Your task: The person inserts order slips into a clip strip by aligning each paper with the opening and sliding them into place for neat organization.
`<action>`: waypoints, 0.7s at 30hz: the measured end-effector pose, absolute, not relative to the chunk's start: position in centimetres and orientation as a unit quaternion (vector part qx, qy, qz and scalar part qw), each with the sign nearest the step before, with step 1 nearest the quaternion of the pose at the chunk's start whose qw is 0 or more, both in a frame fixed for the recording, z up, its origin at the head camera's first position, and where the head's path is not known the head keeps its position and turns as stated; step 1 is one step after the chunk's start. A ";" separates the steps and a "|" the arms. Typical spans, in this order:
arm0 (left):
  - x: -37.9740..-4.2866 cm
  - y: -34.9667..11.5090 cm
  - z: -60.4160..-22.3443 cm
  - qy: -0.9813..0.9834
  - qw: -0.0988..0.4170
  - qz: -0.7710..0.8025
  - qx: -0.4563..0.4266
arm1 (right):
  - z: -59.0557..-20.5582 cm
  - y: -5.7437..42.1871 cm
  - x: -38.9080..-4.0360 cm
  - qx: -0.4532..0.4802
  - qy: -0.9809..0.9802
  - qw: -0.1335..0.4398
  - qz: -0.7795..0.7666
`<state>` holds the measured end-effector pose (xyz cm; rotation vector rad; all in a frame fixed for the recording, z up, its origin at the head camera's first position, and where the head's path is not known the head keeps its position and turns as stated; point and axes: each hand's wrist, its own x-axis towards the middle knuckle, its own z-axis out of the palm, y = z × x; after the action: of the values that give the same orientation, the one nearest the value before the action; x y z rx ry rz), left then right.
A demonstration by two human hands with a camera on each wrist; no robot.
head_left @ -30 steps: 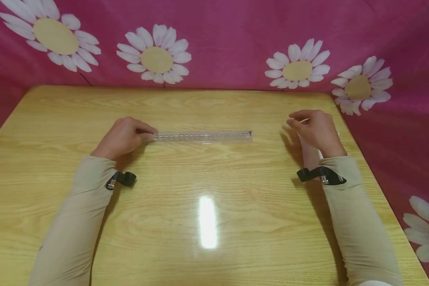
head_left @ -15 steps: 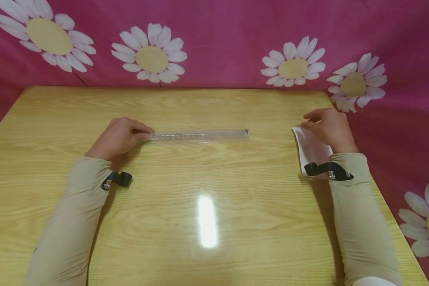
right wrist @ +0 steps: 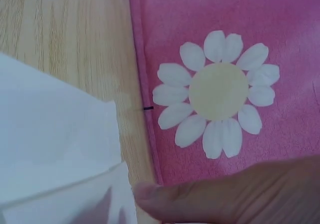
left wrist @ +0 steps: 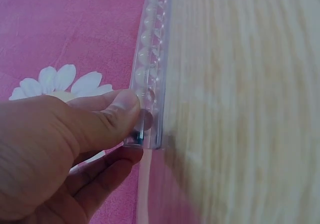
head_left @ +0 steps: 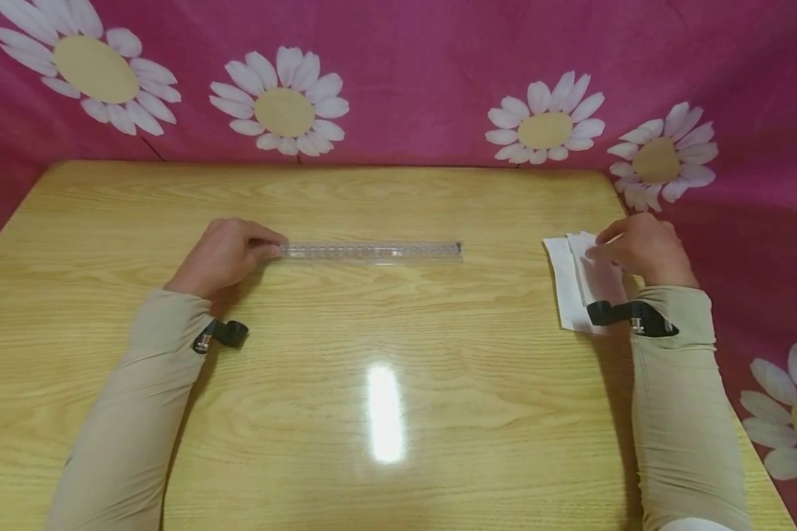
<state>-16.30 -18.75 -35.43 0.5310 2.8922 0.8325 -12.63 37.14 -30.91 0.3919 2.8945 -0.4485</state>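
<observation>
In the head view my left hand point(head_left: 222, 254) pinches the left end of a long, narrow clear plastic case point(head_left: 372, 252) that lies crosswise over the table. Round bead-like shapes run in a row along this case point(left wrist: 150, 59) in the left wrist view, where the thumb point(left wrist: 122, 109) presses its near end. At the right, my right hand point(head_left: 651, 251) pinches the upper piece of white paper point(head_left: 591, 276), which overlaps a lower white paper point(head_left: 567, 295). Its thumb point(right wrist: 185, 199) meets the upper piece's edge in the right wrist view; the other fingers are hidden there.
A wood-grain table point(head_left: 305, 354) spans the view, with a bright light reflection point(head_left: 387, 413) near its middle. A pink cloth with daisies point(head_left: 412, 81) hangs behind and to the right. Both papers lie close to the table's right edge.
My right hand has moved right, uncovering the lower white paper and then the offset upper piece. My left hand stays at the clear case's end.
</observation>
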 end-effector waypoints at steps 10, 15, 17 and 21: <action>-16.4 -18.6 -35.7 0.949 0.037 0.273 0.156 | -30.7 38.0 -12.1 0.155 0.965 0.147 -0.154; -16.4 -18.6 -35.6 0.947 0.037 0.275 0.162 | -31.1 38.1 -12.1 0.170 0.957 0.179 -0.151; -16.4 -18.6 -35.6 0.947 0.038 0.277 0.160 | -31.2 38.2 -12.0 0.169 0.956 0.190 -0.148; -16.5 -18.7 -35.7 0.947 0.040 0.278 0.157 | -31.3 38.3 -12.2 0.167 0.952 0.214 -0.143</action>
<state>-16.49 -18.66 -35.71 0.4798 2.9019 0.8503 -12.17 38.29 -31.33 0.4644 2.6411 -0.3964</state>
